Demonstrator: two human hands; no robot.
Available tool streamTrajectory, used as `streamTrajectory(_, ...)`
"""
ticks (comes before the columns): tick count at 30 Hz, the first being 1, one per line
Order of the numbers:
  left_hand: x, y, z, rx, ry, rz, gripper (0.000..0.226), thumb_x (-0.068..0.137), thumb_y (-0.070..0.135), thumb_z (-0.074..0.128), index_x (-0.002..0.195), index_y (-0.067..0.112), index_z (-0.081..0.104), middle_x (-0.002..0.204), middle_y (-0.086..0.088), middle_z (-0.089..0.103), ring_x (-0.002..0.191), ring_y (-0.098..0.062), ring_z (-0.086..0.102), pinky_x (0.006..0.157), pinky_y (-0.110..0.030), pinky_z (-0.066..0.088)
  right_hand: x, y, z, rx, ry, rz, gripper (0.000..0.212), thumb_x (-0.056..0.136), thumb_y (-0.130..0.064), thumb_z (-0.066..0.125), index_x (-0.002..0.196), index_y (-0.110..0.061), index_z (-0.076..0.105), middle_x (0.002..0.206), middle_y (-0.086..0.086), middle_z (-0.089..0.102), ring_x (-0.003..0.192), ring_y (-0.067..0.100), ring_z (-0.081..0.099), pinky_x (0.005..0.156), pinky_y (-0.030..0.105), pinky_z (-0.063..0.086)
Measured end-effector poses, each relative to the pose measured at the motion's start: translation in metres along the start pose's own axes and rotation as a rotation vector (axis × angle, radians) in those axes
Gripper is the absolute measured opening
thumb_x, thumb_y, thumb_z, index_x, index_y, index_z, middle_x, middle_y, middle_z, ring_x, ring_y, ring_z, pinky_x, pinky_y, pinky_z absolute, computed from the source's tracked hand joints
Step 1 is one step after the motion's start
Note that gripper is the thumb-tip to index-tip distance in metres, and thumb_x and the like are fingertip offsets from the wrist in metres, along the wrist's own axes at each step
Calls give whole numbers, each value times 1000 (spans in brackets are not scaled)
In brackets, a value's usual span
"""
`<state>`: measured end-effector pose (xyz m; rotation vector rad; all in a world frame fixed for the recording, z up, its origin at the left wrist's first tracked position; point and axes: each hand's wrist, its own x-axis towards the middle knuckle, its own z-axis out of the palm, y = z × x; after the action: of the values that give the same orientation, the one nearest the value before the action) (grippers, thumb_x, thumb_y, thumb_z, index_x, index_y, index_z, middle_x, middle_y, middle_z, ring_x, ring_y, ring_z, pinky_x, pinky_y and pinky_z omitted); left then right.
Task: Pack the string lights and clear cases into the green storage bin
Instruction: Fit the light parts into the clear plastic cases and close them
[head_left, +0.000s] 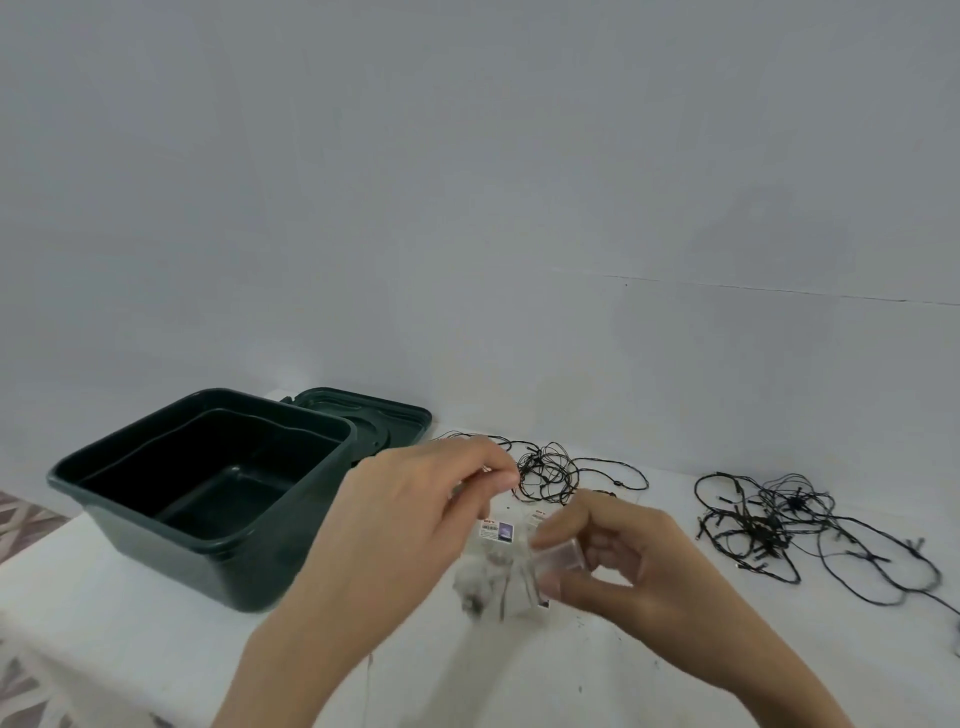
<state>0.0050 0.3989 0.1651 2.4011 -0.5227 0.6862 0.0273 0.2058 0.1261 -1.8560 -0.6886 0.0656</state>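
At the centre of the frame, just above the worktop (130, 649), two see-through packs are being handled. A labelled clear case (496, 535) hangs from the left hand (415, 519), which pinches its top edge between thumb and fingertips. A small clear case (561, 556) is gripped between the thumb and curled fingers of the right hand (623, 561). Motion blur hides whether the two cases touch. Behind the hands lies one tangle of string lights (550, 475), with a second tangle (763, 519) well apart at the right. The green storage bin (171, 566) stands open at the left with nothing visible inside, its lid (379, 415) behind it. The step in hand looks like gathering the cases; next they likely need carrying leftward over the rim and releasing inside, with the lights to follow.
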Motion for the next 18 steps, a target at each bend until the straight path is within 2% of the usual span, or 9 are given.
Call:
streamTrajectory(2, 2, -7, 9, -188, -38, -133, 27, 76, 55, 48, 89, 35, 60, 69, 13, 64, 56, -13, 58, 59, -29, 47, -1, -5, -2, 240, -102, 32, 18, 68, -9, 74, 78, -22, 67, 77, 1, 67, 70, 16, 60, 66, 26, 52)
streamTrajectory(4, 1, -14, 19, -317, -29, -218, 14, 75, 44, 60, 84, 33, 65, 64, 9, 64, 56, -20, 56, 58, -31, 46, -1, -6, -1, 450, -85, 51, 21, 66, -2, 74, 74, -19, 66, 74, 5, 65, 65, 19, 60, 62, 25, 50)
streamTrajectory(5, -1, -18, 23, -370, -20, -253, 5, 77, 33, 62, 80, 32, 66, 63, 8, 63, 55, -21, 53, 56, -29, 43, 0, -5, 0, 544, -55, 47, 21, 63, -3, 77, 74, -17, 65, 75, 10, 64, 63, 23, 61, 61, 27, 50)
streamTrajectory(7, -6, -23, 30, -430, -20, -307, 21, 82, 8, 62, 74, 27, 66, 59, 10, 60, 50, -11, 43, 51, -23, 35, 4, -3, 4, 697, 26, 31, 30, 55, -14, 86, 73, -14, 63, 77, 19, 62, 61, 31, 62, 58, 30, 50)
streamTrajectory(9, -11, -22, 33, -457, -60, -347, 25, 87, 10, 59, 67, 24, 63, 56, 9, 59, 46, -4, 38, 48, -20, 31, 9, -1, 8, 765, 126, 19, 35, 51, -23, 89, 72, -16, 62, 76, 19, 62, 62, 32, 62, 58, 29, 51)
streamTrajectory(11, -13, -19, 34, -479, -69, -368, 25, 90, 19, 60, 67, 28, 66, 55, 7, 60, 40, -4, 38, 44, -17, 31, 13, -2, 10, 765, 247, 13, 35, 49, -26, 89, 70, -19, 63, 74, 15, 64, 62, 30, 63, 59, 28, 52)
streamTrajectory(13, -16, -17, 34, -505, -79, -388, 19, 89, 20, 58, 79, 28, 70, 55, 7, 61, 37, -6, 38, 43, -15, 32, 14, -5, 12, 693, 360, -14, 34, 53, -32, 89, 69, -20, 62, 74, 11, 65, 62, 28, 65, 59, 26, 52)
streamTrajectory(16, -20, -14, 31, -489, -125, -414, 18, 91, 20, 56, 87, 28, 71, 54, 10, 61, 36, -5, 39, 43, -13, 33, 16, -8, 14, 488, 552, -58, 17, 69, -13, 75, 70, -18, 59, 70, 6, 67, 63, 25, 67, 58, 23, 51)
streamTrajectory(18, -21, -10, 28, -435, -164, -392, 19, 92, 22, 54, 91, 34, 69, 54, 13, 60, 36, -4, 41, 46, -11, 34, 16, -5, 17, 275, 656, -82, 22, 74, -8, 75, 74, -23, 59, 73, 3, 69, 67, 22, 68, 63, 25, 53)
